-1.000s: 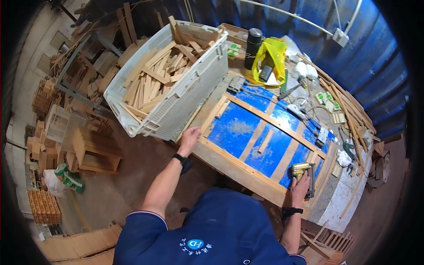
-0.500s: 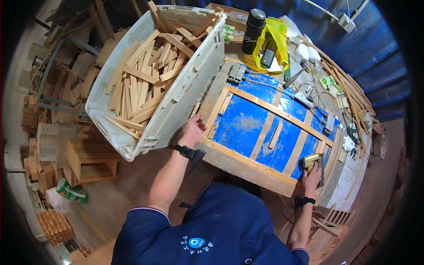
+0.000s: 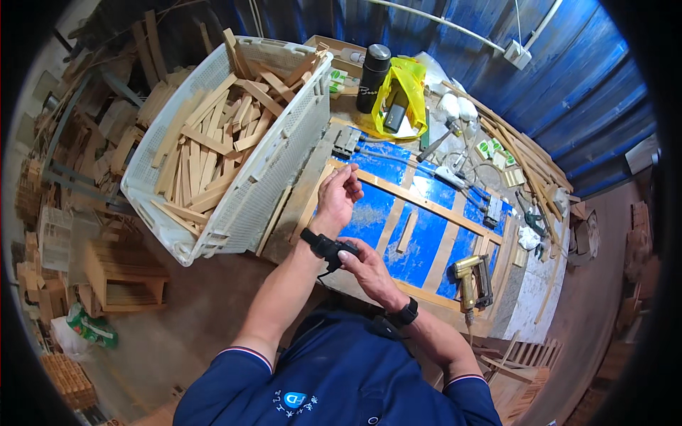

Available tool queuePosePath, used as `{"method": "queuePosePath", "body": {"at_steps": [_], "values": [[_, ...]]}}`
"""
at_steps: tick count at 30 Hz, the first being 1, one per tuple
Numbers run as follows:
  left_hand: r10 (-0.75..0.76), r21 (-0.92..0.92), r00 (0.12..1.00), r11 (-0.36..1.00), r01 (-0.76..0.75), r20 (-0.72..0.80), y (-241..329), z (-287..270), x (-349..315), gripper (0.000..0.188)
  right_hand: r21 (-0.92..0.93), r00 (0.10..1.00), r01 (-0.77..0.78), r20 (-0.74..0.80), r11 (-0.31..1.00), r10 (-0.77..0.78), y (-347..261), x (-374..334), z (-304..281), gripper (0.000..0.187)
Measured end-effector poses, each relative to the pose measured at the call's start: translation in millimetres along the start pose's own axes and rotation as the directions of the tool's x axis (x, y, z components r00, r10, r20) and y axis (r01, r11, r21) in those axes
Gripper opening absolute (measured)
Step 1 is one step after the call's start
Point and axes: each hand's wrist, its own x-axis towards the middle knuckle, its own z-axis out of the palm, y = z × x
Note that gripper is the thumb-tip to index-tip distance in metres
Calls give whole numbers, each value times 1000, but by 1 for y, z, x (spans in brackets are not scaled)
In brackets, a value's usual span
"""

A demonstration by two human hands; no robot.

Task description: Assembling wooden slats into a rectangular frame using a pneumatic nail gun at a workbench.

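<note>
A black wristband (image 3: 310, 237) with a boxy black case (image 3: 328, 250) wraps the left wrist, just below the frame's centre; the case slants toward lower right, its right end partly covered.

The crate (image 3: 273, 160) stands at the left of the bench (image 3: 298, 197), and the wall (image 3: 455, 50) stands beyond its far side. Wood strips (image 3: 206, 156) lie in the crate. The frame (image 3: 426, 204) lies on the bench; a slat (image 3: 407, 232) lies inside it, between two crossbars (image 3: 393, 219). The nail gun (image 3: 467, 268) rests at the frame's right end. At the far side of the bench, the bottle (image 3: 373, 78) stands left of the bag (image 3: 410, 71); the hammer (image 3: 435, 146) lies right of the bag.
</note>
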Motion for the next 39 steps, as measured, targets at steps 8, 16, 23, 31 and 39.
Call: {"method": "queuePosePath", "body": {"at_steps": [8,16,23,31,39], "values": [[678,746,717,390,-540,164,-17,27,-16,20,-25,999,-35,3,999,35,-15,-34,3,34],[602,833,783,346,-431,155,-52,15,-34,23,-93,997,-72,3,993,72,8,-50,-12,36],[573,880,723,7,-475,386,-47,-29,-48,19,-782,999,-39,-21,621,37,0,-118,-123,53],[471,984,870,-26,177,-144,-30,-179,-79,41,183,810,159,-586,970,-23,24,-256,-272,19],[457,949,873,-313,-20,169,-43,-177,-74,36,-193,466,-10,-869,981,-166,35,-245,-296,22]]}}
